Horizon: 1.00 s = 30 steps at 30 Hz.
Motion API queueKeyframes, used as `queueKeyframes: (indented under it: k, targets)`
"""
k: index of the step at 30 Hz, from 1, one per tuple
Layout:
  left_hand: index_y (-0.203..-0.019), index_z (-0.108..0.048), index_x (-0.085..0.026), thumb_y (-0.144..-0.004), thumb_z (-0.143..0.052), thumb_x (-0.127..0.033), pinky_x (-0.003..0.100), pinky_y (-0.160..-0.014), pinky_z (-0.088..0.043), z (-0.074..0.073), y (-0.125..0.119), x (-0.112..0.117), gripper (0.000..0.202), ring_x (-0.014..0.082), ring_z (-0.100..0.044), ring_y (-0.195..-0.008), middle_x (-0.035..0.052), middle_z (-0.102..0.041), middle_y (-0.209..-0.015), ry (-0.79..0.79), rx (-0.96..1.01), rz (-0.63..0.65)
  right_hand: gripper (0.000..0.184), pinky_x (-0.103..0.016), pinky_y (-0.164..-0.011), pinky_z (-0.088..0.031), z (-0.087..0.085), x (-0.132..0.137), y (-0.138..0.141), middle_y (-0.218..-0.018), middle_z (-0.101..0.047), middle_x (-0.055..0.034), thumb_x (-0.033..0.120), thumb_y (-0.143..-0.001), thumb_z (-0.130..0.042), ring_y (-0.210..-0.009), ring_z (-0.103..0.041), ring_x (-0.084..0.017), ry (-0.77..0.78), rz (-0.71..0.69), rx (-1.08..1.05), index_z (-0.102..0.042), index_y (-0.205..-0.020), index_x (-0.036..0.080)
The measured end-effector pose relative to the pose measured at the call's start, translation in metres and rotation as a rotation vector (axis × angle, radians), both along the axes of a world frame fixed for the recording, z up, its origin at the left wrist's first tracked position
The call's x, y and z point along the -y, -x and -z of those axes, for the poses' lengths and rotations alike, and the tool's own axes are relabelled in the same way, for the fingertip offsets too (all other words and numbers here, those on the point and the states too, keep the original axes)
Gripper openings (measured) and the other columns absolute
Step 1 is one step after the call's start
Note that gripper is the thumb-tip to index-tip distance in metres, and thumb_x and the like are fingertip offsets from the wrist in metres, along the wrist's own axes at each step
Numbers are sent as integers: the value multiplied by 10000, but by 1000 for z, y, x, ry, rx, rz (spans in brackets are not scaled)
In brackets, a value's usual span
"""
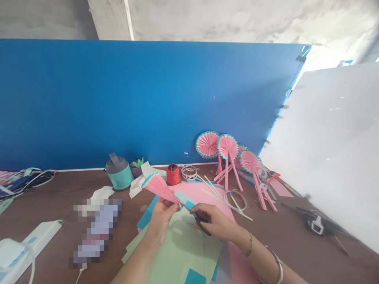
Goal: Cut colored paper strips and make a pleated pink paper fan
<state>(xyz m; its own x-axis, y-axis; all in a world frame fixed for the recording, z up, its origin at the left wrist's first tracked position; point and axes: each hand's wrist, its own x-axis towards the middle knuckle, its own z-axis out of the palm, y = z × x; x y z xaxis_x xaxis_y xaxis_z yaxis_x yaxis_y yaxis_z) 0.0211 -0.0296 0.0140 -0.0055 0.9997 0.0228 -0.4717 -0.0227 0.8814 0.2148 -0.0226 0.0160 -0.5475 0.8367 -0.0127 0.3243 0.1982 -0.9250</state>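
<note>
My left hand (161,217) pinches the narrow end of a pleated pink paper fan (156,184) with a blue edge, held tilted up to the left above the table. My right hand (215,221) grips black scissors (199,217), their blades pointing toward the fan's pinched end beside a small blue paper strip (181,196). Under both hands lie light green paper sheets (180,252), a pink sheet (204,195) and blue pieces (148,213).
Finished pink paper fans on pink sticks (227,154) lean against the blue board (133,102) at the back. A teal and grey container (119,172), a red thread spool (173,174), tape rings (189,172), a glue gun (318,225) and a white charger (32,240) lie around.
</note>
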Motion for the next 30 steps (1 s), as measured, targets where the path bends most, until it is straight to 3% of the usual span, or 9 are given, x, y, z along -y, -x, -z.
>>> queueKeyframes:
  k: [9, 21, 26, 30]
  targets:
    - [-984, -588, -192, -613, -769, -227, 238, -663, -447, -1, -1, -1, 415, 132, -582, -738, 8, -667, -815, 15, 13, -11, 203, -199, -522, -334, -7, 2, 1, -649, -410, 47, 206, -722, -611, -568, -376, -88, -53, 11, 21, -585, -920, 174]
    - [-968, -591, -186, -628, -776, -262, 233, -668, -466, -2, -1, -1, 394, 105, -581, -682, 4, -662, -812, 44, 58, -20, 214, -199, -516, -345, 1, -1, 0, -631, -464, 40, 170, -719, -577, -559, -405, -97, -148, 55, 90, -600, -931, 176]
    - [-776, -627, -153, -627, -779, -317, 225, -653, -462, -1, 2, -4, 269, 99, -560, -630, -10, -628, -665, 36, 71, -49, 251, -208, -541, -366, 6, -3, -1, -672, -504, 22, 158, -711, -574, -592, -425, -107, -201, 83, 108, -620, -956, 186]
    - [-702, -618, -153, -640, -770, -305, 234, -686, -456, 0, 4, -5, 224, 102, -565, -643, -7, -639, -654, 22, 81, -49, 249, -214, -532, -361, 4, -2, -1, -655, -497, 22, 170, -712, -573, -579, -419, -110, -204, 91, 117, -623, -956, 191]
